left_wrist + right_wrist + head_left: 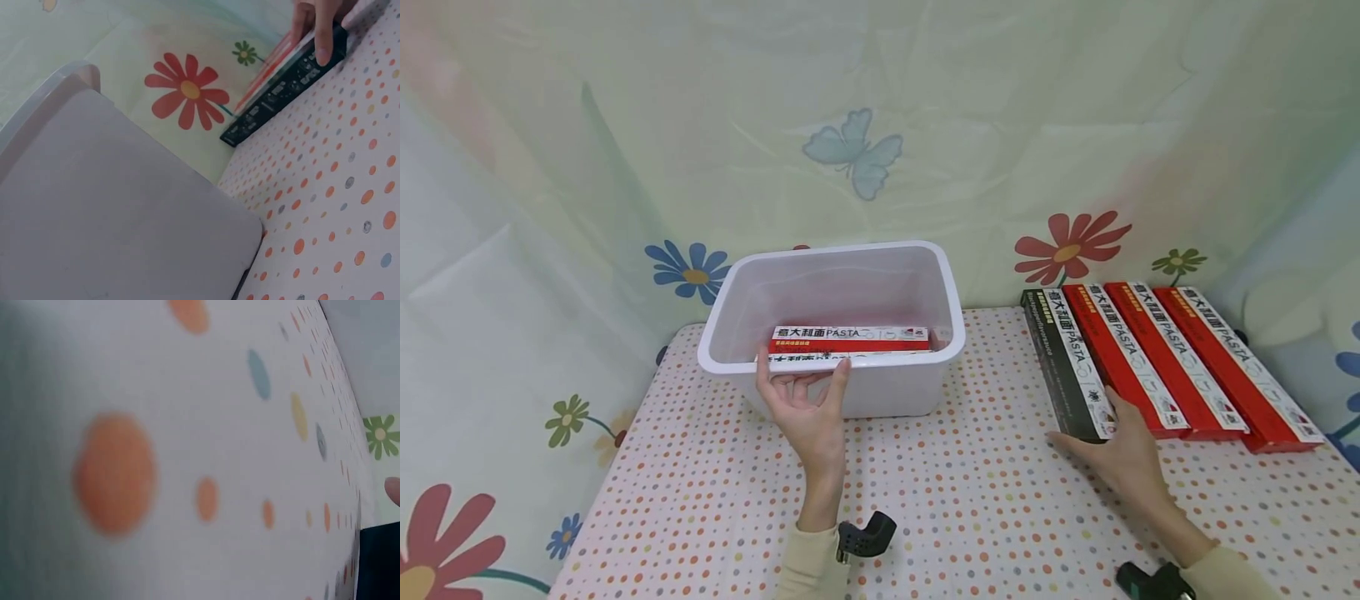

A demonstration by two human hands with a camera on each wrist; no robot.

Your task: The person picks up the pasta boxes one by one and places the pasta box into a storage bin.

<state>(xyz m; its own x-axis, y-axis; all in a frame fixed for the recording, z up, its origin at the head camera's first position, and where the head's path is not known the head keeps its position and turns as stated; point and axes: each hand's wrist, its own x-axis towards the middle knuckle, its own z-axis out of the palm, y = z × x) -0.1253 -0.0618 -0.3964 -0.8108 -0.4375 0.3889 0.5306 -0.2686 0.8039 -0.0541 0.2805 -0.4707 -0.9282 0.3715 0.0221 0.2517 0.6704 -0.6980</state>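
Observation:
A white plastic bin (850,387) stands left of centre in the head view. My left hand (808,417) holds its front rim, with a finger and the thumb reaching the lip. Inside lie red and white pasta boxes (850,345), partly hidden by the front wall. On the right, my right hand (1120,454) grips the near end of a black pasta box (1063,367), thumb on its left side. In the left wrist view, this black box (281,87) lies on the table under my fingers. A fingertip (392,490) and a dark box (381,562) edge into the right wrist view.
Three red pasta boxes (1123,358) lie side by side, just right of the black one. A dotted cloth (970,500) covers the table. Behind it hangs a curtain (970,167) printed with flowers and a butterfly, close to the bin and the boxes' far ends.

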